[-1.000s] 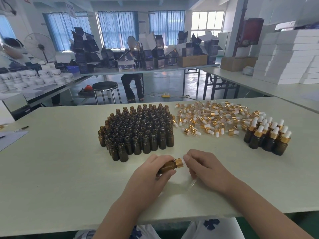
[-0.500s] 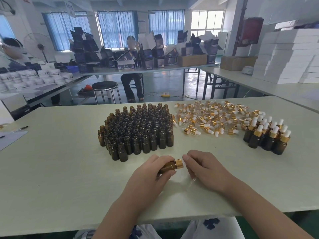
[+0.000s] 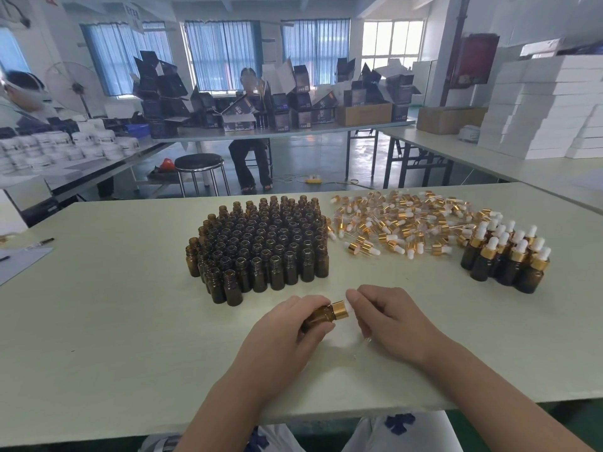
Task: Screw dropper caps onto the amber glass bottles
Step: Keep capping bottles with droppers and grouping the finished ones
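My left hand [image 3: 280, 334] grips one amber glass bottle [image 3: 318, 316], tilted on its side just above the table. A gold dropper cap [image 3: 339, 309] sits on the bottle's neck. My right hand [image 3: 391, 318] pinches the cap's white bulb end with its fingertips. A clear glass pipette [image 3: 363, 344] pokes out from under my right palm. Behind my hands, a dense block of open amber bottles [image 3: 261, 243] stands upright. Loose gold-and-white dropper caps [image 3: 398, 223] lie in a pile to its right.
A cluster of capped bottles [image 3: 509, 256] stands at the right of the pale table [image 3: 114, 321]. Paper and a pen [image 3: 39, 243] lie at the left edge. Beyond are a stool [image 3: 199, 164], other tables, stacked boxes and seated people.
Both hands stay in place on the bottle and cap. My right fingertips have shifted slightly along the cap, so a bit of its white bulb now shows.
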